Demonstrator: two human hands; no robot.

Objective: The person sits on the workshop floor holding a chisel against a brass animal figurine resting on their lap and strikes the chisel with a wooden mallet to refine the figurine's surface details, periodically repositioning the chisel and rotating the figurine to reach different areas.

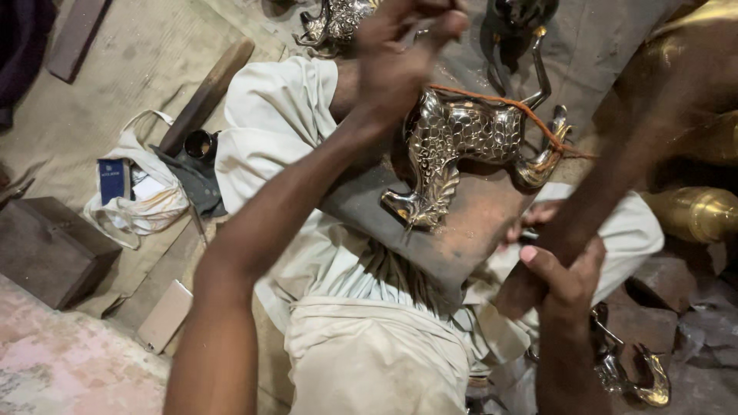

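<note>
An ornate silvery-brass animal figure (461, 142) lies on a dark, rust-dusted pad (453, 230) across my lap. My left hand (403, 38) is raised above the figure with its fingers closed. A thin orange cord (507, 104) runs out from under that hand and across the figure's curved tail. At the lower right, my right hand (565, 280) is wrapped around a long brown bar (638, 146), which slants up to the right and is blurred.
A white bag (138, 204) holding a blue box sits on the floor at left, beside a dark cup (201, 144) and a wooden block (46, 246). A phone (165, 315) lies nearer. Brass vessels (699, 211) stand at right. More ornate metal pieces (338, 19) lie beyond.
</note>
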